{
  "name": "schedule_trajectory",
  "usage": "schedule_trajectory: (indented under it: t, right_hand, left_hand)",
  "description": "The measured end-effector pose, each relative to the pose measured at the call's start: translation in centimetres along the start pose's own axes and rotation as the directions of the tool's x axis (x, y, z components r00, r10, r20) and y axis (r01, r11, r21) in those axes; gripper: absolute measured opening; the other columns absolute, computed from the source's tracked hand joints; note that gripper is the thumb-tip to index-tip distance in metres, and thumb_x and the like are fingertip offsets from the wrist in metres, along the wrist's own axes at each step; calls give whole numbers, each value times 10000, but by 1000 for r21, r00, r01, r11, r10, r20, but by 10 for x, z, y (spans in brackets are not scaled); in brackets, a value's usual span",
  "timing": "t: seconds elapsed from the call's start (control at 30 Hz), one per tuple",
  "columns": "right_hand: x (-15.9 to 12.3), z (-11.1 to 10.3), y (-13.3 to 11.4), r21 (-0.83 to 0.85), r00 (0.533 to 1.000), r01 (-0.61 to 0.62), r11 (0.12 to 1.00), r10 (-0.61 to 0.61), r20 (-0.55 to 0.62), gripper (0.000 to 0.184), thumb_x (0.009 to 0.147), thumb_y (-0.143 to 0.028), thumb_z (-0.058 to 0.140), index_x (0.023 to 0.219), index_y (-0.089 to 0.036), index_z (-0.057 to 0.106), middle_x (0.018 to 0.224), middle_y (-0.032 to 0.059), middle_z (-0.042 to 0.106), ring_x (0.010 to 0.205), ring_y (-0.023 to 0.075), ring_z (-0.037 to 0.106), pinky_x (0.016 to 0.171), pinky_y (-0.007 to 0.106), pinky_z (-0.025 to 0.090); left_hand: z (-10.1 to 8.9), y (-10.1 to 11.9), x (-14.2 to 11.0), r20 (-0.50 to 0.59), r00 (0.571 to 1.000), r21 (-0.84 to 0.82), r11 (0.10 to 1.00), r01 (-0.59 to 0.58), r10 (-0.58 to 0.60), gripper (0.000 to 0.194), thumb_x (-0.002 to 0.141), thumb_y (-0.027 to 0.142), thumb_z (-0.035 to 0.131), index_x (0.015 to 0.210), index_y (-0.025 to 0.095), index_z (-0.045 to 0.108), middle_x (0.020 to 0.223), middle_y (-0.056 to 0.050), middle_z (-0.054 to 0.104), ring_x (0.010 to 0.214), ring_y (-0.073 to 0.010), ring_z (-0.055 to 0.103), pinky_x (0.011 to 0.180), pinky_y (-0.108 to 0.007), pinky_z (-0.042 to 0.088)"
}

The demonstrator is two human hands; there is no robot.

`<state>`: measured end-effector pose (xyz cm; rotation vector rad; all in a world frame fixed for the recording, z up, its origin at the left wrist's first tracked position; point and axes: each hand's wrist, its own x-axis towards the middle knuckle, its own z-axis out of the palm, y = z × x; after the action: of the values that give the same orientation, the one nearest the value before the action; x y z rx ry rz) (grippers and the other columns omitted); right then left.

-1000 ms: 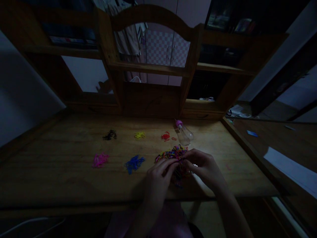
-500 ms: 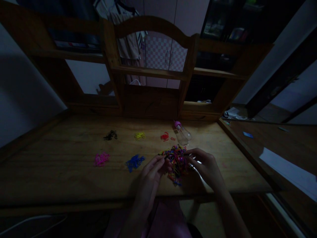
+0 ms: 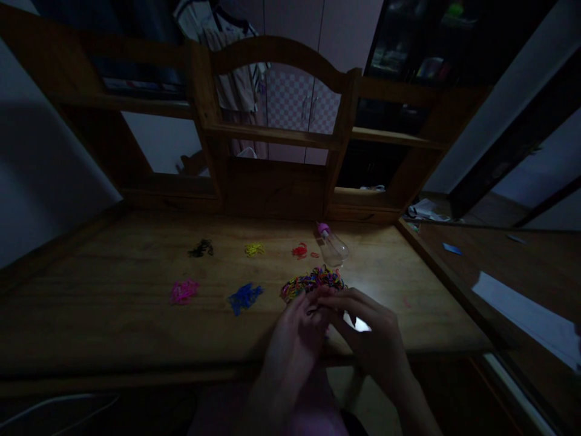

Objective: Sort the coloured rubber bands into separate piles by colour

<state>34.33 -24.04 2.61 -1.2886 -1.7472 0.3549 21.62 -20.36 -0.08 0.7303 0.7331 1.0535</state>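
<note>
A mixed pile of small coloured loops that look like rubber bands (image 3: 313,280) lies on the wooden desk, partly hidden behind my hands. My left hand (image 3: 302,321) is turned palm up in front of it, fingers curled around what seem to be black rubber bands (image 3: 313,312). Over that palm, my right hand (image 3: 361,315) brings its thumb and fingertips together; what they pinch is too dark to make out. Sorted by colour, smaller heaps sit beyond and to the left: black (image 3: 201,248), yellow (image 3: 255,249), red (image 3: 299,251), pink (image 3: 184,291) and blue (image 3: 245,297).
A clear bulb-shaped bottle (image 3: 334,247) with a pink cap lies behind the mixed pile. One red loop (image 3: 315,255) rests beside the red heap. A wooden shelf unit (image 3: 276,138) rises along the desk's back. White paper (image 3: 521,315) lies on the surface at right.
Both hands have come together in front of the mixed pile. My left hand has turned its palm up, and my right hand has moved left from the pile to over it.
</note>
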Motion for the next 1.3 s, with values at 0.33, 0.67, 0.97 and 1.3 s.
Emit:
schedule_trajectory:
  t: [0.33,0.67,0.97,1.3]
  right_hand:
    - [-26,-45,55,-206,951,-290,935,258,-168,220,884,-320,650,1084,-242,695,1062,79,637,784,183,611,608,296,481]
    - [-43,-26,79,-108,928,-372,922,371,-31,200,883,-383,634,945,-219,730,973,74,651,830,207,634,760,322,514]
    - [-41,-33,64,1,827,-546,838,539,-161,240,863,-424,649,934,-204,715,857,53,706,789,212,652,672,293,504]
    - [-41,-30,69,61,824,-533,844,534,-191,235,864,-357,627,1036,-209,690,806,36,657,659,166,606,549,240,470]
  left_hand:
    - [-23,4,1,-78,996,137,990,-30,41,485,743,-23,282,833,112,739,1031,-165,714,1385,-259,370,983,-463,473]
    - [-36,2,2,-82,987,-382,919,96,-137,317,809,69,453,954,205,700,1124,-97,709,1357,-224,446,1072,-403,477]
    - [-24,0,6,35,982,-514,839,178,-187,362,909,108,378,972,142,732,1237,-100,667,1286,-200,530,1082,-325,461]
    - [-13,-7,5,154,960,-623,731,278,-234,336,947,142,396,1067,91,706,1304,-129,627,1312,-221,500,1132,-342,401]
